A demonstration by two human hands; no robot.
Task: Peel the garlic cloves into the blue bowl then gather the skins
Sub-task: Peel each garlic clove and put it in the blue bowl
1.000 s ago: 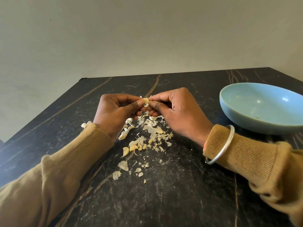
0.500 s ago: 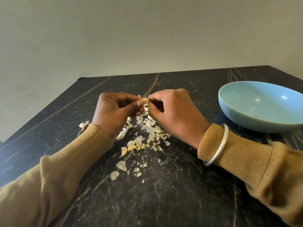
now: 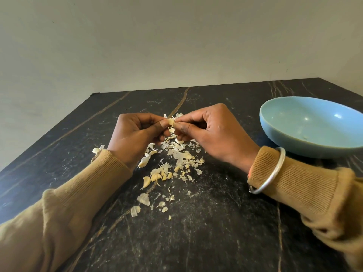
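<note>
Above the middle of the black table, my left hand (image 3: 137, 134) and my right hand (image 3: 212, 132) meet at one small pale garlic clove (image 3: 170, 121). Thumb and fingertips of each hand pinch it from either side. Below the hands lies a scatter of garlic skins (image 3: 180, 156) mixed with several yellowish cloves (image 3: 157, 176). More skin flakes (image 3: 144, 199) lie nearer to me. The blue bowl (image 3: 294, 142) stands at the right, apart from the hands, with one tiny speck inside.
The black marble-look table (image 3: 196, 232) runs back to a plain wall. One stray clove or skin piece (image 3: 97, 149) lies just left of my left wrist. A silver bangle (image 3: 271, 171) circles my right sleeve.
Both hands stay on the clove. My right hand's fingertips have shifted slightly on it, working at its skin. The view has tilted a little.
</note>
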